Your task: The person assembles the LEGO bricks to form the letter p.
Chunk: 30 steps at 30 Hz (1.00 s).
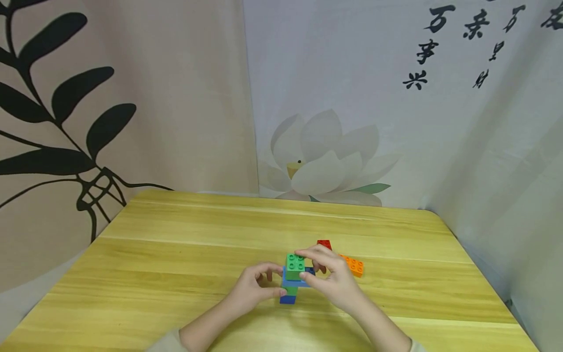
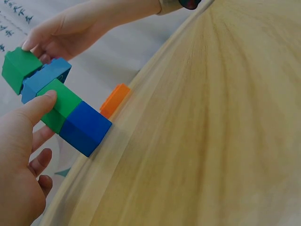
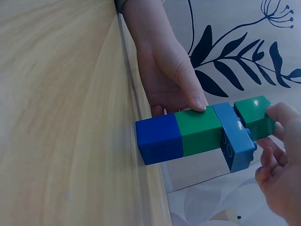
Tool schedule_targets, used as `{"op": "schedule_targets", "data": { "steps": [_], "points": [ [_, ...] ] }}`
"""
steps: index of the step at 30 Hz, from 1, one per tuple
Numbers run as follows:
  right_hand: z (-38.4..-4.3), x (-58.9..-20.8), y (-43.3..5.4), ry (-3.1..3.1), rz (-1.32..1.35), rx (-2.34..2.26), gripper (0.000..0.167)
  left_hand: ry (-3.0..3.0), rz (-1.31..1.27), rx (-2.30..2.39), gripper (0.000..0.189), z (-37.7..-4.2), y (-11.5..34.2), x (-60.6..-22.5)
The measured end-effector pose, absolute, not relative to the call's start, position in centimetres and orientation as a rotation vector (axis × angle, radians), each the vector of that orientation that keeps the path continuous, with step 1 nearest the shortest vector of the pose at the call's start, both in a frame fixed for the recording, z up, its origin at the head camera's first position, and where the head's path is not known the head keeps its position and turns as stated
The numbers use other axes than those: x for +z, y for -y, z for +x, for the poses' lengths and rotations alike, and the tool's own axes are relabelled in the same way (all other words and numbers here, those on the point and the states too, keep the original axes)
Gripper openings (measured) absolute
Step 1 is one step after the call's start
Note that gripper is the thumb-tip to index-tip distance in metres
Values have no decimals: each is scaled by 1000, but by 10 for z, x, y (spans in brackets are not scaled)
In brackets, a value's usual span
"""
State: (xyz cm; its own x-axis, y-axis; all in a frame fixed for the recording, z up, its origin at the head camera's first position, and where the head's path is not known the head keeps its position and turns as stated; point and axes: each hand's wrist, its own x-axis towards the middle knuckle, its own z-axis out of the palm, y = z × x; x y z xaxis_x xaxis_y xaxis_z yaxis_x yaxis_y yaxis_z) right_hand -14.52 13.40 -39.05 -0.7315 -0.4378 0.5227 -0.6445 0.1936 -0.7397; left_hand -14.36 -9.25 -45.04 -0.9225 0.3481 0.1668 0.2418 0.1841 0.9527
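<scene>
A stack of toy blocks (image 1: 290,283) stands upright over the wooden table (image 1: 176,254), roughly midway between its left and right edges and well in from the far edge. From the bottom up it has a dark blue block (image 3: 160,139), a lower green block (image 3: 200,132), a longer light blue block (image 3: 233,136) laid crosswise and overhanging toward the table's right edge, and an upper green block (image 1: 295,266) with four studs on top. In the right wrist view some light blue studs show beside the upper green block, which sits slightly askew; whether it is fully seated I cannot tell, nor whether the stack's foot touches the tabletop.

The left hand (image 1: 252,288) grips the stack from the left-edge side, its thumb pressed on the lower green block and its index finger alongside the light blue block. The right hand (image 1: 332,278) pinches the upper green block between thumb and index finger, its other fingers curled in below.

Just behind the right hand's fingers a small dark blue piece (image 1: 310,270) shows in part. An orange block (image 1: 354,266) lies studs up toward the table's right edge, partly hidden by that hand, and a red block (image 1: 324,243) lies nearer the far edge. Beyond the far edge hangs a pale cloth backdrop (image 1: 198,98) printed with dark leaves (image 1: 68,39) and a white lotus (image 1: 321,151)
</scene>
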Motion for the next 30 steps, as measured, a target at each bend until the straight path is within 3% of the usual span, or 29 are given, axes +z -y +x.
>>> {"op": "schedule_targets", "data": {
  "steps": [7, 14, 30],
  "points": [
    [-147, -392, -134, 2293, 1052, 1547, 37, -2346, 587, 1865, 36, -144, 92, -450],
    [-134, -370, -126, 2299, 1048, 1500, 36, -2355, 598, 1859, 36, -145, 92, -451],
    [-148, -389, -130, 2369, 1038, 1448, 37, -2368, 619, 1841, 35, -144, 93, -450]
  ]
}}
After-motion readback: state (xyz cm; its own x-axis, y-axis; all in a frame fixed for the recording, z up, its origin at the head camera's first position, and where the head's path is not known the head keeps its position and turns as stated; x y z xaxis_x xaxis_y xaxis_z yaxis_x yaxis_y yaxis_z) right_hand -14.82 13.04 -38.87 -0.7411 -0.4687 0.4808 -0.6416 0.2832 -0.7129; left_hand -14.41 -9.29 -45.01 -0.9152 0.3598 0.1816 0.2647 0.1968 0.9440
